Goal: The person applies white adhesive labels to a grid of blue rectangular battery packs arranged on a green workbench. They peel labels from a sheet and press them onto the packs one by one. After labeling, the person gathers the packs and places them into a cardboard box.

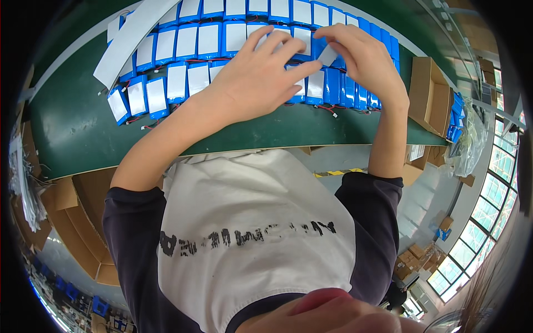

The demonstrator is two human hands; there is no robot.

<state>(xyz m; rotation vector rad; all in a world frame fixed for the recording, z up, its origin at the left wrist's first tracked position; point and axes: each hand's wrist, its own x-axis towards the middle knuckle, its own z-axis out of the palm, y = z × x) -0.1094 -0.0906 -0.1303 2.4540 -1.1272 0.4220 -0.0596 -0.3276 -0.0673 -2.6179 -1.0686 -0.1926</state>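
Rows of blue battery packs (332,86) lie on the green table, many with a white rectangular pad (208,40) on top. Thin leads with small white connectors stick out from them. My right hand (366,61) pinches a small pale pad (327,56) between thumb and fingers, just above the packs at the right. Over the middle rows, my left hand (255,80) has its fingers spread, and one fingertip reaches the lower edge of that pale pad. It hides several packs beneath it. The packs at the right end show bare blue tops.
A long white strip (133,41) lies across the packs at the left. The green table (72,127) ends close to my body. At its right stands an open cardboard box (430,94) beside more blue packs (456,119) and clear plastic. Another cardboard box (83,227) sits below left.
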